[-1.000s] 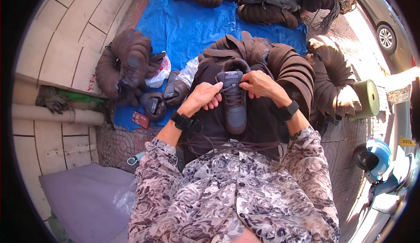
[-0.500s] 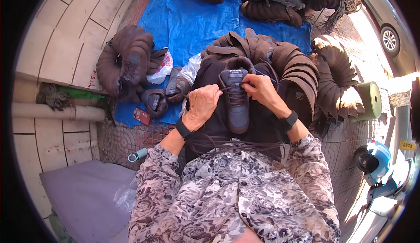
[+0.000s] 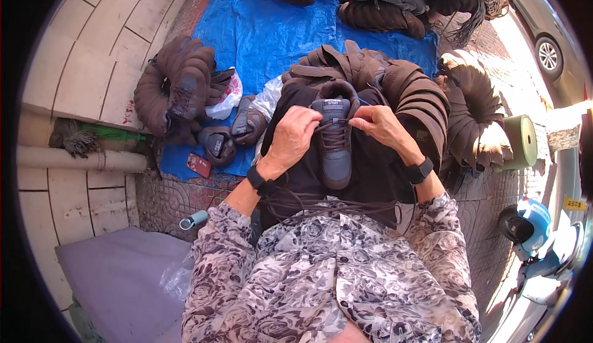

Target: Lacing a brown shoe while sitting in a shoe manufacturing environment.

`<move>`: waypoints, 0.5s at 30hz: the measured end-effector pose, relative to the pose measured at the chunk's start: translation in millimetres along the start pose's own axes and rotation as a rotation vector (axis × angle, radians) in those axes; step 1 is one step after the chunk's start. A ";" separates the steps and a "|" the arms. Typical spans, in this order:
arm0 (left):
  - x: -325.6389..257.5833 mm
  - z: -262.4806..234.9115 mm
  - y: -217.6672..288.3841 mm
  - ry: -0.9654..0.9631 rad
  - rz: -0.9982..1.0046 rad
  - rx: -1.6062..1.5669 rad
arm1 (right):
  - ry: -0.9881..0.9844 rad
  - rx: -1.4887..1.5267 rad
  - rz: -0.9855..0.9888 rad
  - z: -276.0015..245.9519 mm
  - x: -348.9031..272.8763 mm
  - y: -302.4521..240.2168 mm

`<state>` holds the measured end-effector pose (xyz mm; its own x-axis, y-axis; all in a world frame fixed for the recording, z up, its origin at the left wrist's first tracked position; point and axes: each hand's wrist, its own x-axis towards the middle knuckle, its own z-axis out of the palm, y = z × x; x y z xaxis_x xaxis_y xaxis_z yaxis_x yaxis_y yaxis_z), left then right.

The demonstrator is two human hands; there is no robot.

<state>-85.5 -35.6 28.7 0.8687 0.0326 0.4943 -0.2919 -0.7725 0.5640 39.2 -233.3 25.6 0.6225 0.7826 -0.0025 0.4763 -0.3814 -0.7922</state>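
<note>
A dark grey-brown sneaker [image 3: 335, 160] rests on my lap, its toe pointing toward me and its tongue standing up. Brown laces criss-cross its front. On the shoe's left side, my left hand [image 3: 290, 138] is closed, with thumb and fingertips pinching a shoelace near the upper eyelets. Opposite it, my right hand [image 3: 382, 128] pinches the lace at the right edge of the shoe opening. A bundle of loose dark shoelaces [image 3: 333, 212] lies across my lap, close to my body.
Nested brown shoe uppers [image 3: 420, 99] curve beyond my knees; another coil [image 3: 179, 86] stands at left. Two finished-looking shoes [image 3: 217, 145] and a red phone [image 3: 199, 165] lie on the blue tarp [image 3: 265, 34]. A green roll [image 3: 520, 142] and blue helmet [image 3: 532, 225] are at right.
My left hand has moved up and right, closer to the shoe's tongue. My right hand has shifted slightly right and down. The shoe stays in place on my lap.
</note>
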 end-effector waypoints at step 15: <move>12.0 10.2 -5.1 -0.306 -0.305 0.006 | 0.087 0.204 0.007 10.4 5.8 1.2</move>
<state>-69.5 -37.7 25.0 0.9938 0.0712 0.0856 -0.0015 -0.7600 0.6500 37.0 -224.1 18.3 0.6807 0.7317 0.0366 0.3414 -0.2726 -0.8995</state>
